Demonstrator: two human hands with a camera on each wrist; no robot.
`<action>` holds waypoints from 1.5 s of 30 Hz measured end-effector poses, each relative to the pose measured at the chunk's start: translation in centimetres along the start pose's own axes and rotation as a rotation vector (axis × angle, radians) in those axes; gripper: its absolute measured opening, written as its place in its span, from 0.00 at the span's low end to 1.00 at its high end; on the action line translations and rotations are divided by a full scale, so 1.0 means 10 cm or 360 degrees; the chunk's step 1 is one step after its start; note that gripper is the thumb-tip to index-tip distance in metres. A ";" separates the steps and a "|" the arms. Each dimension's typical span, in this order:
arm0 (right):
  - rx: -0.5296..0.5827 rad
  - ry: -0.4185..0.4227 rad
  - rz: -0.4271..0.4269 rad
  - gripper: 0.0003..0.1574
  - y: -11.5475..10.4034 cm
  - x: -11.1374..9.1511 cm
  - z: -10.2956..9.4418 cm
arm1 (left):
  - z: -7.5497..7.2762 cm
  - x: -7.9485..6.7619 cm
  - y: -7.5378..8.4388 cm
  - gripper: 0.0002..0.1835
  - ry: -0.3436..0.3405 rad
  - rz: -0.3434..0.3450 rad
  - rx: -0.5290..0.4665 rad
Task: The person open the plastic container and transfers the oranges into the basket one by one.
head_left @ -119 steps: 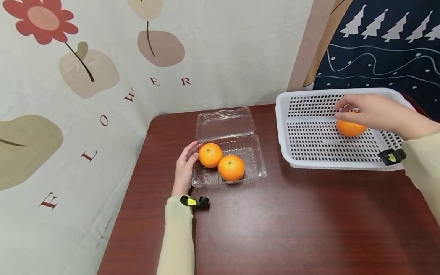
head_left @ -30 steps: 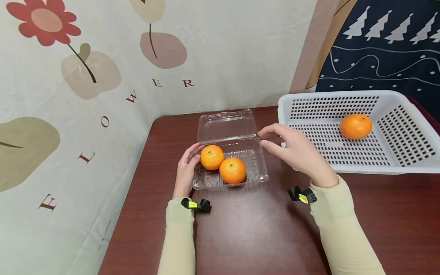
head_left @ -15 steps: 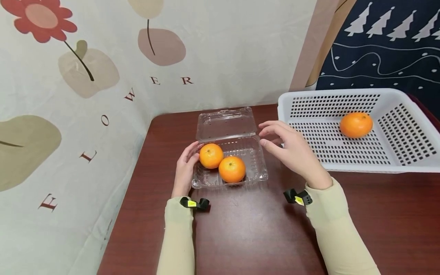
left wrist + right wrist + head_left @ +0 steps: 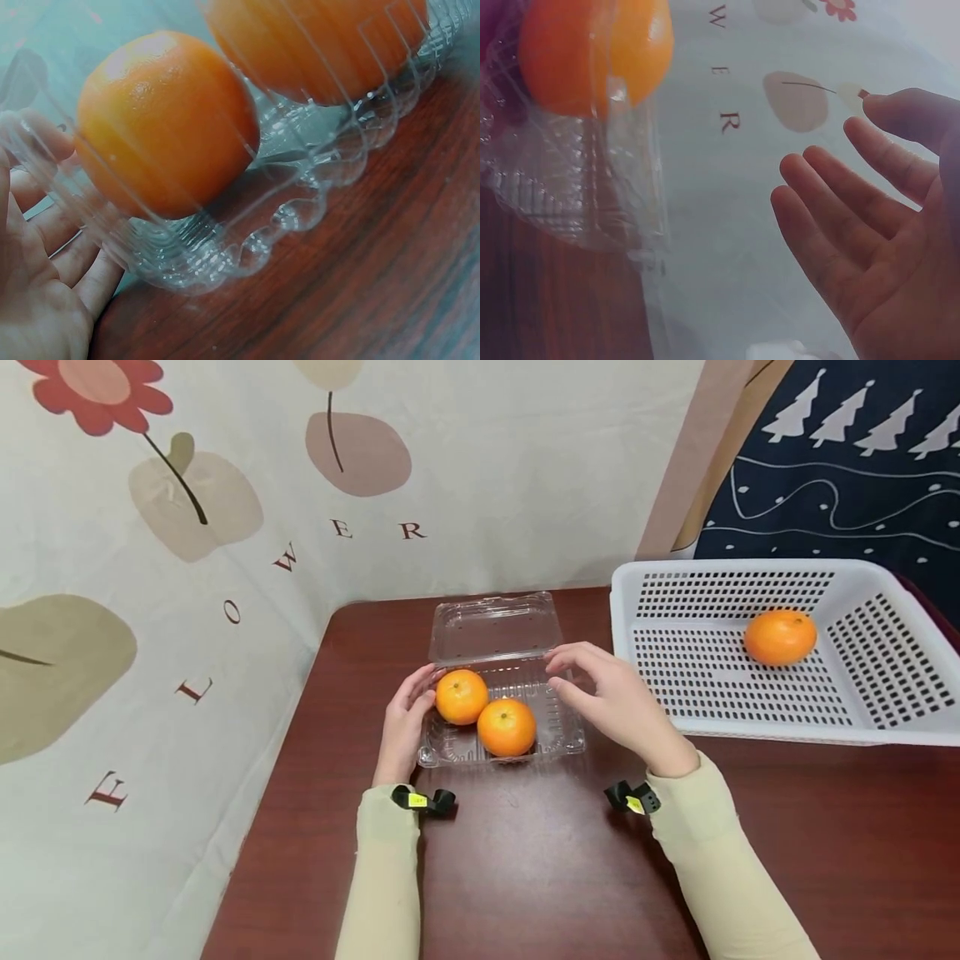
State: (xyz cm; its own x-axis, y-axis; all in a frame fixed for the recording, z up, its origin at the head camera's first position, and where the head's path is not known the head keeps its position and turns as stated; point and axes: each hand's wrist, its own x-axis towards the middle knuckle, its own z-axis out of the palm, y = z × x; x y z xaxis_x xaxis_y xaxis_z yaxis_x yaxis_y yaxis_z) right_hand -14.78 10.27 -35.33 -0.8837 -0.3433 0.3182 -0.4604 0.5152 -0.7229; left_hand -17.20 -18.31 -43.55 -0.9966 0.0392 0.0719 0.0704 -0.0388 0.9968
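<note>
Along the left and back: pale cloth (image 4: 517, 468) with a red flower cut off at the top edge; six letters, F to R, run across it.
Left hand (image 4: 402, 727): fingertips partly lost against clear plastic; fingers loosely extended, resting on the outside of the container's left wall; whether the thumb presses it, I cannot tell.
Clear container (image 4: 557, 714): one, its left rim partly covered by the hand; it stands on the brown table (image 4: 525, 885), with the lid (image 4: 495, 628) laid open behind it.
Oranges in the container: two, side by side, the left one (image 4: 461, 697) farther back, the right one (image 4: 507, 727) nearer the front; the left wrist view crops one at its top edge.
Right hand (image 4: 622, 702): fingers spread and slightly bent, holding nothing; from above it covers the container's back right corner, while the right wrist view shows it apart from the plastic.
White basket (image 4: 757, 732): one, perforated, cut off at the right edge; right of the right hand, which overlaps its near left part.
Orange in the basket: one (image 4: 781, 637), toward the back.
Dark blue cloth (image 4: 832, 493): behind the basket, cropped, with at least four white trees.
</note>
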 end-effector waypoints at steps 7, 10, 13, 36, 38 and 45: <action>-0.0051 -0.0038 -0.0041 0.10 0.02 0.04 0.13 | 0.00 0.01 0.02 0.21 0.0005 -0.0001 -0.0010; -0.0056 -0.0063 -0.0045 0.10 0.02 0.05 0.17 | -0.01 0.00 0.01 0.21 0.0008 -0.0006 -0.0018; -0.0075 -0.0089 -0.0043 0.11 0.01 0.05 0.21 | -0.02 0.00 -0.01 0.21 0.0012 -0.0014 -0.0020; -0.0127 -0.0249 0.0022 0.09 0.06 0.05 0.51 | -0.02 0.05 -0.07 0.21 -0.0010 0.0006 -0.0026; -0.0101 -0.0268 0.0043 0.10 0.07 0.05 0.54 | -0.04 0.07 -0.12 0.21 -0.0007 0.0008 -0.0036; -0.0098 -0.0334 0.0066 0.14 0.11 0.05 0.63 | -0.06 0.11 -0.21 0.20 0.0011 0.0018 -0.0047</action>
State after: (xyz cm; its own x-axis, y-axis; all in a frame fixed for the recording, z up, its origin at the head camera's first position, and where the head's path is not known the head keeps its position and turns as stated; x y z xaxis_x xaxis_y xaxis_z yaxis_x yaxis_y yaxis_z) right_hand -15.16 5.72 -39.85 -0.8678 -0.4737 0.1497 -0.4343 0.5770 -0.6917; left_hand -18.44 -18.75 -45.62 -0.9961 0.0318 0.0829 0.0806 -0.0684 0.9944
